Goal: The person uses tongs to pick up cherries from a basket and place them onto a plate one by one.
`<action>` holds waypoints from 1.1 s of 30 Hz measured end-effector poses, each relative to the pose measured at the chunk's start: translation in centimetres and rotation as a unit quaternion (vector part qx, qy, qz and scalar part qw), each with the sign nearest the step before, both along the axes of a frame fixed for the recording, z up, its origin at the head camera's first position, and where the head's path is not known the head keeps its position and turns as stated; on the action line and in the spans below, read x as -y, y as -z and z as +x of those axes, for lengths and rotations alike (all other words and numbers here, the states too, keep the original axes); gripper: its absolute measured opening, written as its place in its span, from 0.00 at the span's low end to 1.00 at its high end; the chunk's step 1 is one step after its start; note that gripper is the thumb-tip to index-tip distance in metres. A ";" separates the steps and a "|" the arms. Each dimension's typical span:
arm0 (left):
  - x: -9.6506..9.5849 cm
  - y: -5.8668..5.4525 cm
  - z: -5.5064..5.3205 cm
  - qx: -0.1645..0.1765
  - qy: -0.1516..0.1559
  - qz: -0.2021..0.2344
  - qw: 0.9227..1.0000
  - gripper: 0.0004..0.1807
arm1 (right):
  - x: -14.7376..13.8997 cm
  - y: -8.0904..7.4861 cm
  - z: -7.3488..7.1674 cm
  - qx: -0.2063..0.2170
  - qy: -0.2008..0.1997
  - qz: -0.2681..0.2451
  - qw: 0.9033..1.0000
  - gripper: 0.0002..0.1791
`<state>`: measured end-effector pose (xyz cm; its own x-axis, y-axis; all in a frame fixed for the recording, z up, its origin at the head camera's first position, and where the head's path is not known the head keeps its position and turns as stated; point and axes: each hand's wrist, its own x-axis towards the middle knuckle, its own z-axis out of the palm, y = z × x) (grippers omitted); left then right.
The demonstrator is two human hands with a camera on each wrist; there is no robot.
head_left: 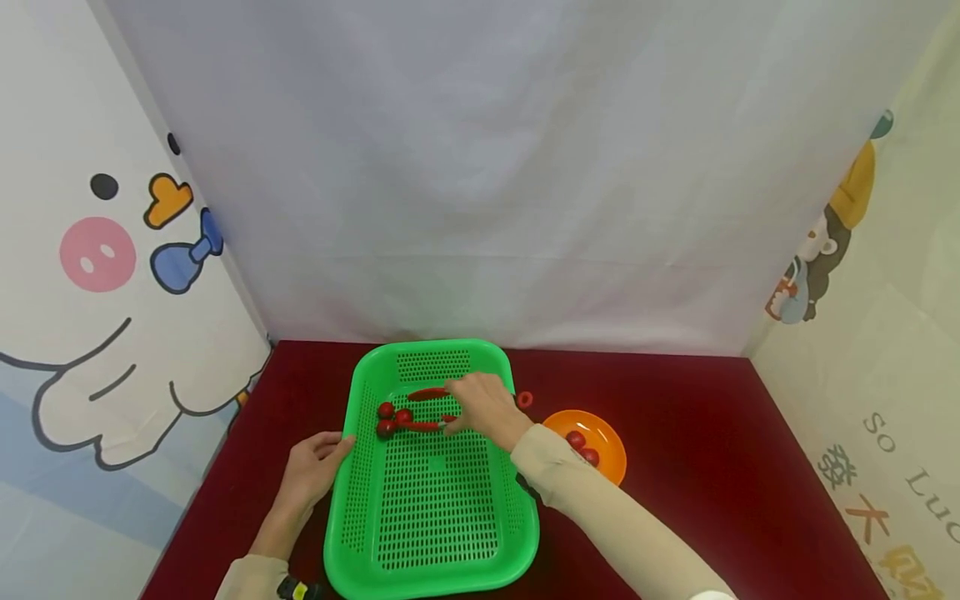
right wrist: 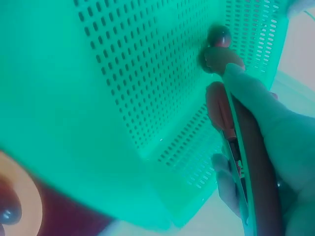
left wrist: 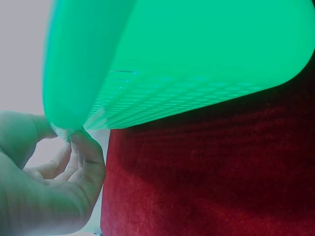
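A green plastic basket (head_left: 438, 575) with slotted walls and floor stands in front of me. My left hand (head_left: 318, 467) pinches its left rim between thumb and fingers, seen close in the left wrist view. Over the basket's right side, my right hand (head_left: 483, 408) grips a pair of red tongs (right wrist: 258, 172). Their two oval tips spread apart and point left. The nearer tip lies right by several small red tomatoes (head_left: 386, 428) grouped in the basket's left half. In the right wrist view, the thumb runs along one arm of the tongs while the fingers curl round the other.
An orange plate (head_left: 611, 446) with two red tomatoes (head_left: 590, 457) stands right of the basket, partly behind the right forearm. Dark red cloth (head_left: 697, 467) covers the table. White curtains hang at the back and both sides.
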<state>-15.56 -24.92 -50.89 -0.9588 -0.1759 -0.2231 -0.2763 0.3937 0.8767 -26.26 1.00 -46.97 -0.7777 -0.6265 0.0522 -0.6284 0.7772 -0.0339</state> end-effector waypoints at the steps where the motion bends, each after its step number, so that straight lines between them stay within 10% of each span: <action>1: 0.0 0.0 0.0 0.000 0.000 -0.001 1.000 0.26 | 0.1 0.1 -0.1 0.003 0.001 0.003 1.000 0.30; 33: 0.0 0.0 0.1 -0.001 -0.002 0.007 1.000 0.27 | 0.7 0.8 0.0 -0.009 -0.005 -0.001 1.000 0.24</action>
